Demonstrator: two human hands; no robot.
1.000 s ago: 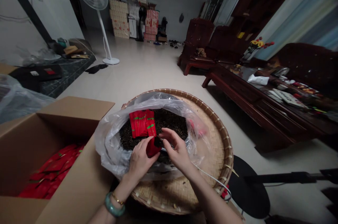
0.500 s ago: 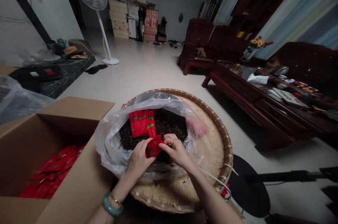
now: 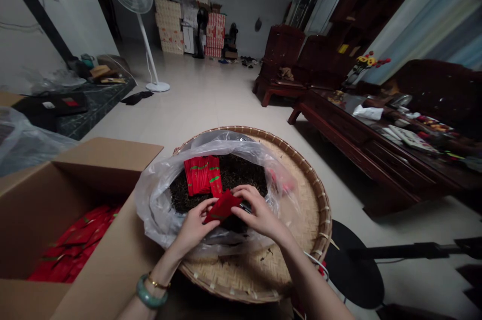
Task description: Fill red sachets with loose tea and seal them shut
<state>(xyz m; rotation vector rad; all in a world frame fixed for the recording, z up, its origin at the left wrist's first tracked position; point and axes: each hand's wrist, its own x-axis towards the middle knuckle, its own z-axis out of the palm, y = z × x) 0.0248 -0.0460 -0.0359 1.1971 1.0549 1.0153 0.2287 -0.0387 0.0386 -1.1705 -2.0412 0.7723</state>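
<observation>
A small red packet is held tilted over the plastic bag, between both hands. My left hand pinches its lower left side, thumb below and fingers above. On the other side, my right hand grips the packet's right edge, fingers curled. A dark, shiny thing shows by the right fingers; I cannot make out what it is. Dark loose tea leaves fill the clear plastic bag. On the leaves, just beyond my hands, lies a row of flat red packets with green marks.
The bag rests in a round woven bamboo tray. At the left stands an open cardboard box with many red packets inside. A black round base sits at the right, near a dark wooden table. A white fan stands farther back.
The held packet has turned to a steeper slant. My left hand has shifted slightly left and its fingers have loosened; my right hand has shifted slightly as well. The row of packets stays put.
</observation>
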